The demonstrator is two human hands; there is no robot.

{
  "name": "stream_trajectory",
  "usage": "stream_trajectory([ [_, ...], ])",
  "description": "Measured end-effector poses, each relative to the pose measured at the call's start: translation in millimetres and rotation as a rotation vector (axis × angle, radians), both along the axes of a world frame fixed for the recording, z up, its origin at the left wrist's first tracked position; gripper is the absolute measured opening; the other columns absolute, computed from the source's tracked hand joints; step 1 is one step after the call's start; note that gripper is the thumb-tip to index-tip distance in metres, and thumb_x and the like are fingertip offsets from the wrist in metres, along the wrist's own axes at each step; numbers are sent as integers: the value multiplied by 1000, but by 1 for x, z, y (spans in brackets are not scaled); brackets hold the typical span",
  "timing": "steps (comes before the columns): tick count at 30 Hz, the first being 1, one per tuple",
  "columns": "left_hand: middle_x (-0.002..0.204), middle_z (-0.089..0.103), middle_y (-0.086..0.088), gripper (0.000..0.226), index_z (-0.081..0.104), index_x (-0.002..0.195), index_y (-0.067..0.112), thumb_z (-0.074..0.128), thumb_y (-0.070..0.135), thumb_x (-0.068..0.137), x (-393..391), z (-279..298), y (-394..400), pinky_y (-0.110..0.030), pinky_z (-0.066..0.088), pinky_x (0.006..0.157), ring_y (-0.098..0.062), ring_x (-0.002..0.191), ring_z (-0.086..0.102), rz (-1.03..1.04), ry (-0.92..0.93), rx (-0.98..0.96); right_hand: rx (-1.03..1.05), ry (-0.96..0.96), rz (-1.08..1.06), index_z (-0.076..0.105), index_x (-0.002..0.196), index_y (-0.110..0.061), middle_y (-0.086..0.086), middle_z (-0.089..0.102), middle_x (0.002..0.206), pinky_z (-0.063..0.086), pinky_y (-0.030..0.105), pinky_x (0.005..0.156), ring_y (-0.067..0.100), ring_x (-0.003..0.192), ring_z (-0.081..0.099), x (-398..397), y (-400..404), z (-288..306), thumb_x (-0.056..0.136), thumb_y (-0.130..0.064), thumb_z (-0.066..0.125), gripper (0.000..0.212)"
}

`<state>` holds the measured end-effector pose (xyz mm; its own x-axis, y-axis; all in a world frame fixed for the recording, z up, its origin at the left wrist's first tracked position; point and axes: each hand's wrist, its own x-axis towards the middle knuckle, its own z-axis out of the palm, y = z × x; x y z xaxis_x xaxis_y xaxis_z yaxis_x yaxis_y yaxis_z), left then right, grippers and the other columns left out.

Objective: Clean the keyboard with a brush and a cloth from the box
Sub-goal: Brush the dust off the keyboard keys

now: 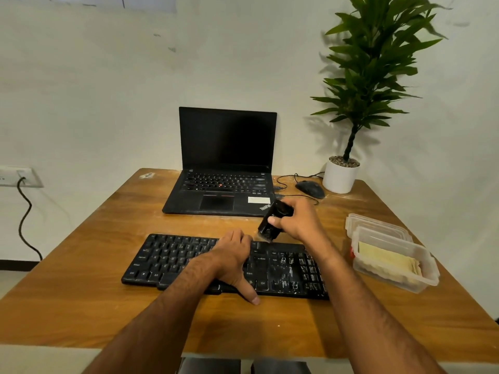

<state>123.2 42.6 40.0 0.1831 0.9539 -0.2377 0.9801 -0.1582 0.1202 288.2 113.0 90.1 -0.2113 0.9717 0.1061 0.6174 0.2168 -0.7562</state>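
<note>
I have the left hand (232, 255) lying flat, fingers relaxed, on the middle of the keyboard (224, 265), which sits on the surface (94, 279) near its front edge. My right hand (297, 220) grips the black brush (272, 220) by its stubby body, bristles pointing down at the keyboard's far edge. The brush looks light and stiff (an easy thing to hold around its middle), while the keyboard is a flat, rigid slab that I judge could slide unless pressed down. White dust speckles the keys on its right end.

The clear box (391, 255) stands to the right, well apart from the keyboard, with a yellow cloth (388, 259) folded inside; soft and limp, best pinched at a corner. Behind are a laptop (224, 168), a mouse (310, 189) with its cable, and a potted plant (351, 130). The laptop's front edge is near the brush, so sweeping away could flick dust onto it.
</note>
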Motion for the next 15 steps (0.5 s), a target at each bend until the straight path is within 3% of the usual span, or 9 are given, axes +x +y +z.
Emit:
stream_trajectory([
  [7,139,31,-3,133,27,154,10,88,73,54,-1,-2,0,-40,33,120,-20,128,31,-1,-15,-2,-75,-389,72,68,118,-17,2,69,111,49,32,91,20,107,63,10,-7,28,79,-22,82,41],
  [10,137,31,-2,132,29,152,10,88,74,53,-1,-3,2,-40,34,119,-20,126,31,-3,-18,-5,18,-343,48,70,117,-17,1,71,107,48,27,85,18,103,64,7,-12,30,79,-23,83,41],
  [15,136,32,-3,130,31,150,12,89,73,51,-2,-4,2,-40,35,118,-19,125,32,4,-33,-7,-35,-304,48,67,116,-15,0,68,102,52,28,81,17,97,63,-4,-30,15,79,-25,83,42],
])
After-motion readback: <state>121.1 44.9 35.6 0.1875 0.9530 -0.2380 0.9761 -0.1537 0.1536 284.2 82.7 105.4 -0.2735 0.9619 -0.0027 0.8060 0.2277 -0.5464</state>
